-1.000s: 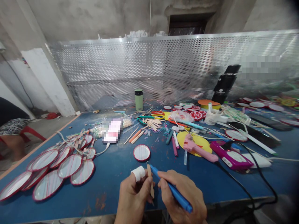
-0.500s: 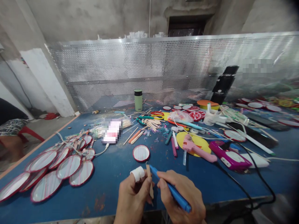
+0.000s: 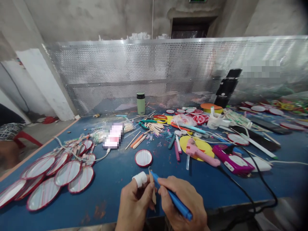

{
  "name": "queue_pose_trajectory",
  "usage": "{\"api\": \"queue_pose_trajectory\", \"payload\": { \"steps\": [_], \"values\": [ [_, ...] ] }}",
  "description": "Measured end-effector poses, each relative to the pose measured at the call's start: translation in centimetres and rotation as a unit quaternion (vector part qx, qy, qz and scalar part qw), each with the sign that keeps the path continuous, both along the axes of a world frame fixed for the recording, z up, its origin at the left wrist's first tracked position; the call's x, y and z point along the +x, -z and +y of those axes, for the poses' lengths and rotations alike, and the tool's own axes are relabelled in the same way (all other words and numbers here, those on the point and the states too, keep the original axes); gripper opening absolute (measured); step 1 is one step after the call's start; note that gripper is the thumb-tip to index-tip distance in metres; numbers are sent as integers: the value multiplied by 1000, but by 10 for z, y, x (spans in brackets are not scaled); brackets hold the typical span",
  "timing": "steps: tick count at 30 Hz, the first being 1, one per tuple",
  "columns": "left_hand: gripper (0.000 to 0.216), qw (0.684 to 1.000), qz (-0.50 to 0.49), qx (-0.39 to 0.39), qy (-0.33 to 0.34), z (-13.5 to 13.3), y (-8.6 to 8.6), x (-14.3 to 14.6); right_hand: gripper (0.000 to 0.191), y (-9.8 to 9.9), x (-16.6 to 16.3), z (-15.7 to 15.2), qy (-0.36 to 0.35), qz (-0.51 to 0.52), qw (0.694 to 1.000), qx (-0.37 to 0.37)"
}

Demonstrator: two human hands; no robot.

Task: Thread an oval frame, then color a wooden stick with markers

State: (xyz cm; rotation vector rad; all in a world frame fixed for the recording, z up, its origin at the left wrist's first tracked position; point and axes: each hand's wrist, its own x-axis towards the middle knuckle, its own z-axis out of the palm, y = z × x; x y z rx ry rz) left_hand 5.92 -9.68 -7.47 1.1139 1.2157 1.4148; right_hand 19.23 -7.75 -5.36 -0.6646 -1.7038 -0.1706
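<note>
Near the table's front edge, my left hand (image 3: 136, 199) pinches a flat wooden craft stick (image 3: 154, 194) upright between thumb and fingers. White tape (image 3: 140, 179) wraps one of its fingers. My right hand (image 3: 184, 199) grips a blue marker pen (image 3: 177, 202), its tip at the upper part of the stick; I cannot tell whether it touches. A thin, pale curved piece shows at the stick's top end. Just beyond my hands lies a small round disc with a red rim (image 3: 143, 158), striped in pale colours.
Several red-rimmed round discs (image 3: 67, 173) are piled at left, near a phone (image 3: 113, 136) on a cable. To the right lie a pink glue gun (image 3: 201, 153) on a yellow disc, a purple box (image 3: 233, 160), and markers (image 3: 177, 150). A green bottle (image 3: 141, 104) stands behind.
The whole view has shifted slightly, so things appear a little further left. Both hands keep their grips, and the marker tip stays by the upper part of the stick.
</note>
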Motion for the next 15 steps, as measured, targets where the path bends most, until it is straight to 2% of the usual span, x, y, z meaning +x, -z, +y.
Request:
{"api": "queue_pose_trajectory", "payload": {
  "steps": [3, 9, 15],
  "values": [
    [30, 1000, 4, -1, -1, 0, 1, -1, 12, 0, 1, 0, 7, -1, 1000, 3],
    [32, 999, 25, -14, 46, 2, 6, -8, 12, -1, 1, -1, 24, 4, 1000, 6],
    [30, 999, 24, -12, 43, 1, 3, -6, 12, -2, 0, -1, 6, -2, 1000, 6]
  ]
}}
